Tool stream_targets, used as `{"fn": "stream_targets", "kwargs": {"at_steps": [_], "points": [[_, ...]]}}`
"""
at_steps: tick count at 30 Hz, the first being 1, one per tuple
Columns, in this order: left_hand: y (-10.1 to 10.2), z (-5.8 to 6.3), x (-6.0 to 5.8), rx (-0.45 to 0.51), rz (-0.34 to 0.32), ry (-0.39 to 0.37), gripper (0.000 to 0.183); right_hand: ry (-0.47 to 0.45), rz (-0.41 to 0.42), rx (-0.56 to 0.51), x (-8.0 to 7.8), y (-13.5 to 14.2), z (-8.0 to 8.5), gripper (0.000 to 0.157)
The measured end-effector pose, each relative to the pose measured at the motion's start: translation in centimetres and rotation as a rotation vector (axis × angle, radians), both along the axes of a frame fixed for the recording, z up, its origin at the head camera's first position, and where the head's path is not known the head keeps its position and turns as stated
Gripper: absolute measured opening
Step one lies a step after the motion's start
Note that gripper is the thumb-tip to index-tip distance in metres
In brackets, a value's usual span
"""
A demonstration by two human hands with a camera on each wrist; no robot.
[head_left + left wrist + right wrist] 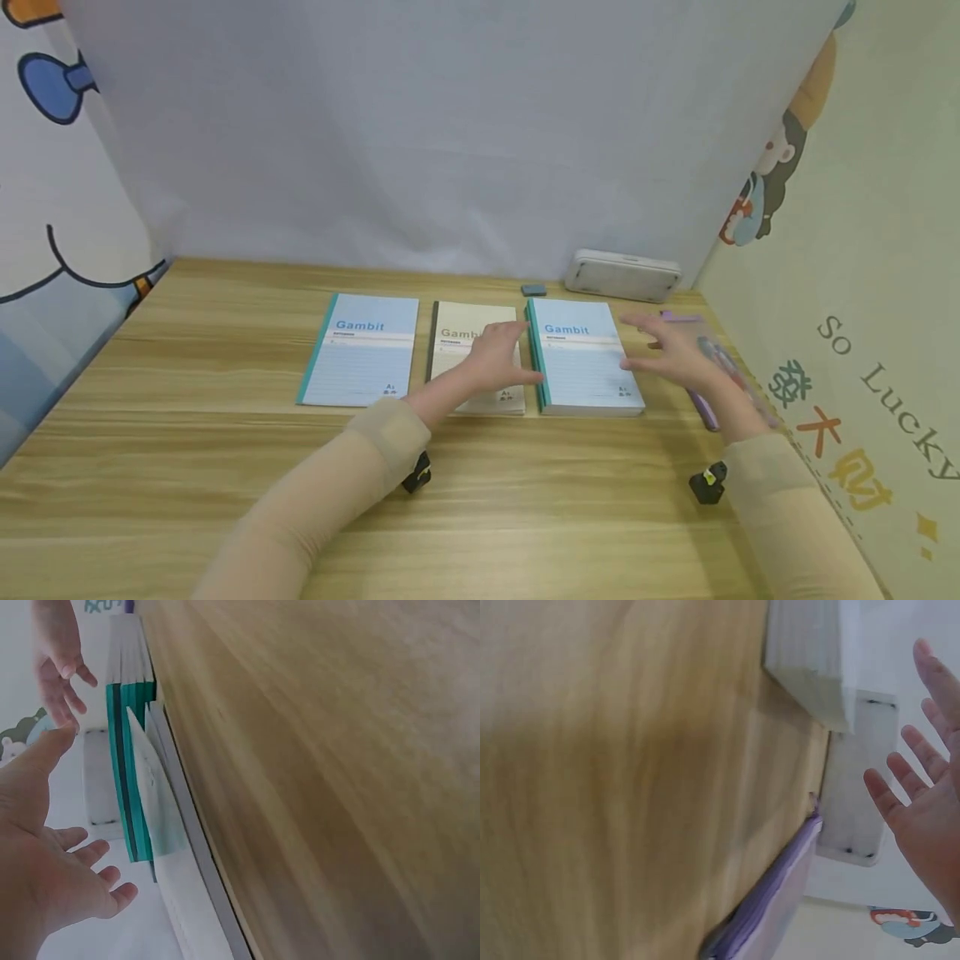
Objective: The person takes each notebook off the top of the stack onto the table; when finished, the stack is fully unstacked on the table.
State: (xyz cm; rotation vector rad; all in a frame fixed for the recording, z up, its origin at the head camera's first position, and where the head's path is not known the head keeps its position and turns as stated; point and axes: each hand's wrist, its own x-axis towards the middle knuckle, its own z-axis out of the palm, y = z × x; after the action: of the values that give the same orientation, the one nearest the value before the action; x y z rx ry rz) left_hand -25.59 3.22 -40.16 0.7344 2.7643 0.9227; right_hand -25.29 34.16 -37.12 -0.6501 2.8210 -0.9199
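Note:
A thick stack of light-blue "Gambit" notebooks (581, 367) with green spines lies right of centre on the table. My left hand (495, 362) hovers over the cream notebook (453, 318), thumb and fingers spread toward the stack's spine side. On the other side, my right hand (675, 357) has its fingers apart beside the stack's right edge. In the left wrist view, the green spines (126, 772) stand apart from the left hand (52, 862). The right wrist view shows the right hand (930, 802) holding nothing, clear of the stack's page edges (806, 660).
A single light-blue notebook (363, 354) lies farther left. Behind the stack are a small grey-blue eraser-like block (534, 290) and a white case (622, 277). A purple-edged pouch (682, 317) lies at the right, partly behind my right hand, near the printed side wall (847, 250).

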Motion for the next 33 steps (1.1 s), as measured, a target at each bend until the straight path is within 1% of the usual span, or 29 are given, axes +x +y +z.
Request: {"fn": "stream_targets", "kwargs": {"at_steps": [3, 8, 10, 14, 21, 28, 33], "points": [[0.7, -0.7, -0.3, -0.058, -0.007, -0.003, 0.097, -0.011, 0.0, 0.03, -0.1, 0.5, -1.0, 0.076], [1.6, -1.1, -0.5, -0.085, 0.007, -0.041, 0.104, -0.089, 0.006, 0.015, 0.1, 0.8, -1.7, 0.079], [1.8, -1.2, -0.6, -0.092, 0.007, -0.05, 0.103, -0.116, 0.001, 0.006, 0.1, 0.9, -2.1, 0.079], [2.1, -1.5, -0.6, -0.121, -0.007, -0.072, 0.101, -0.14, -0.021, 0.018, 0.2, 1.1, -2.7, 0.078], [2.2, -1.6, -0.6, -0.126, -0.018, -0.089, 0.097, -0.148, -0.023, 0.023, 0.3, 0.9, -3.0, 0.073], [2.4, -1.4, -0.6, -0.12, -0.006, -0.076, 0.097, -0.164, -0.024, -0.047, 0.4, 0.8, -2.9, 0.07], [2.4, -1.3, -0.6, -0.09, 0.01, -0.072, 0.097, -0.14, -0.024, -0.126, 0.3, 0.9, -2.9, 0.068]]}}
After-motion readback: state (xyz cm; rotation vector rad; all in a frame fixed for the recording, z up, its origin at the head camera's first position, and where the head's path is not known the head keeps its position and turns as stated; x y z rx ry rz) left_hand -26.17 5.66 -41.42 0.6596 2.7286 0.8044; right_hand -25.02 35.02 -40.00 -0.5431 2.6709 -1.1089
